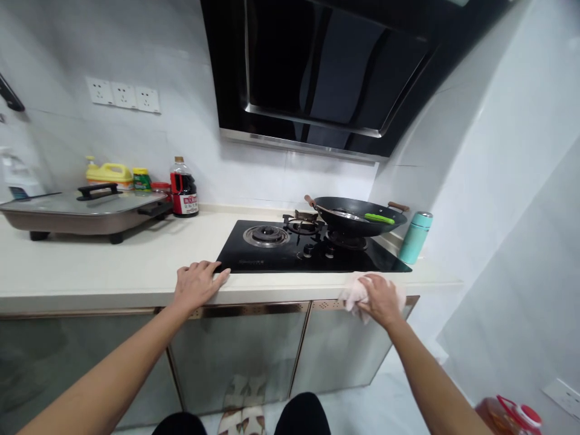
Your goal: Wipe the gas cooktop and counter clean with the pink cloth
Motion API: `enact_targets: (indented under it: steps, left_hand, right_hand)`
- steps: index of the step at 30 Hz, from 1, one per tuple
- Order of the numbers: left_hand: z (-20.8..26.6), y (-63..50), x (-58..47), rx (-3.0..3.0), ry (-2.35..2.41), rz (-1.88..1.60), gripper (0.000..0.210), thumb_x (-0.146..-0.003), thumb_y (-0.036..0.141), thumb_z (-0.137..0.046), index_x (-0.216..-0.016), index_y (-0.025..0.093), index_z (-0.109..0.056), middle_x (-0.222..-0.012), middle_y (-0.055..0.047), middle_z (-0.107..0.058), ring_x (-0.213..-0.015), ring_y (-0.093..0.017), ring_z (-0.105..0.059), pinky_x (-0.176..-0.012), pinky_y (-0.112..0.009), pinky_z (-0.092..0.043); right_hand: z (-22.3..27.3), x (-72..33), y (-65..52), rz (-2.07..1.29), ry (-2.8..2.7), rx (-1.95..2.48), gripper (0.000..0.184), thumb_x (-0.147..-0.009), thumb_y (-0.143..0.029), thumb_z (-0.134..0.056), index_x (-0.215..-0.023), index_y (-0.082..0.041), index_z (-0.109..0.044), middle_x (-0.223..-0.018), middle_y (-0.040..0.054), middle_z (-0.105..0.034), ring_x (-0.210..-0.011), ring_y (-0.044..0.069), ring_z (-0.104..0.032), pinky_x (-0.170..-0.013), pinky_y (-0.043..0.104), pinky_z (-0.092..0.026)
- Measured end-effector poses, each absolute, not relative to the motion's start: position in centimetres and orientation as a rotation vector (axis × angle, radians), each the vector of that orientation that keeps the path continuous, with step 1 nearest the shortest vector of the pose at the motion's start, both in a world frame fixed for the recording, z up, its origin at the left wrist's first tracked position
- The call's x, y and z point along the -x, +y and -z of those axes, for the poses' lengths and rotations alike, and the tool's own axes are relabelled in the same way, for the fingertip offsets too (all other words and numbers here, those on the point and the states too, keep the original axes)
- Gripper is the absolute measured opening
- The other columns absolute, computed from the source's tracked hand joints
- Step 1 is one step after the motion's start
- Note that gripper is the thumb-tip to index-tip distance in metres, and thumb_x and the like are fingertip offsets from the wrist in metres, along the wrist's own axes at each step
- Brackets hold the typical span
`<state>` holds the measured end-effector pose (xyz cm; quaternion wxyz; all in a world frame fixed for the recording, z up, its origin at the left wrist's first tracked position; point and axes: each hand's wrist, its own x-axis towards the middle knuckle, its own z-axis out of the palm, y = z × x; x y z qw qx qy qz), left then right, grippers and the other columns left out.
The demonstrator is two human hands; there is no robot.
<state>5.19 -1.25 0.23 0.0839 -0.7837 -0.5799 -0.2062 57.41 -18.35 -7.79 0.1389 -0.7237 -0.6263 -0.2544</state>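
Observation:
My right hand [380, 297] grips a pale pink cloth [356, 291] against the front edge of the white countertop [136, 260], below the right part of the stove. Parts of the cloth hang over the edge onto the cabinet front. My left hand [198, 283] rests on the counter's front edge with its fingers spread, beside the left front corner of the black gas stove [276, 261]. That hand holds nothing. On the right burner stands a black wok [330, 211] with wooden handles and a green-handled utensil [379, 218] inside.
A teal flask [415, 237] stands right of the stove. To the left are a lidded electric pan [67, 220], a dark sauce bottle [184, 188] and a yellow jug [109, 174]. A black range hood [317, 72] hangs above. A red-capped container [512, 414] sits low at the right.

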Motion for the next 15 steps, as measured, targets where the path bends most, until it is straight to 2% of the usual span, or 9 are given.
enact_targets:
  steps: [4, 8, 11, 15]
  left_hand:
    - [0.0, -1.2, -5.4, 2.297, -1.702, 0.572, 0.056, -0.098, 0.057, -0.040, -0.132, 0.023, -0.068, -0.133, -0.013, -0.069, -0.122, -0.034, -0.059, -0.105, -0.048, -0.034]
    - [0.4, -0.6, -5.4, 2.270, -1.685, 0.607, 0.060, -0.096, 0.060, -0.040, -0.129, 0.020, -0.070, -0.128, -0.015, -0.070, -0.118, -0.036, -0.059, -0.103, -0.049, -0.035]
    - [0.7, -0.1, -5.5, 2.274, -1.688, 0.620, 0.063, -0.094, 0.062, -0.040, -0.127, 0.019, -0.070, -0.126, -0.015, -0.071, -0.117, -0.038, -0.059, -0.101, -0.051, -0.036]
    - [0.7, 0.2, -5.6, 2.273, -1.709, 0.607, 0.064, -0.093, 0.063, -0.040, -0.130, 0.020, -0.069, -0.128, -0.016, -0.069, -0.118, -0.038, -0.058, -0.101, -0.050, -0.037]
  right_hand:
    - [8.6, -63.5, -20.2, 0.781, -1.577, 2.283, 0.061, -0.079, -0.032, -0.068, -0.138, -0.028, -0.053, -0.146, 0.0129, -0.051, -0.134, 0.034, -0.042, -0.106, 0.055, -0.034]
    - [8.2, -63.8, -20.3, 0.746, -1.488, 2.396, 0.058, -0.080, -0.029, -0.065, -0.137, -0.025, -0.052, -0.144, 0.0134, -0.051, -0.129, 0.034, -0.044, -0.097, 0.051, -0.040]
    - [7.4, -59.0, -19.0, 0.686, -1.546, 2.395, 0.056, -0.079, -0.025, -0.065, -0.134, -0.023, -0.054, -0.142, 0.0148, -0.053, -0.125, 0.034, -0.045, -0.092, 0.049, -0.041]
    - [6.5, -47.8, -16.0, 0.647, -1.752, 2.175, 0.058, -0.075, -0.022, -0.070, -0.131, -0.026, -0.056, -0.140, 0.0145, -0.054, -0.124, 0.035, -0.044, -0.096, 0.051, -0.038]
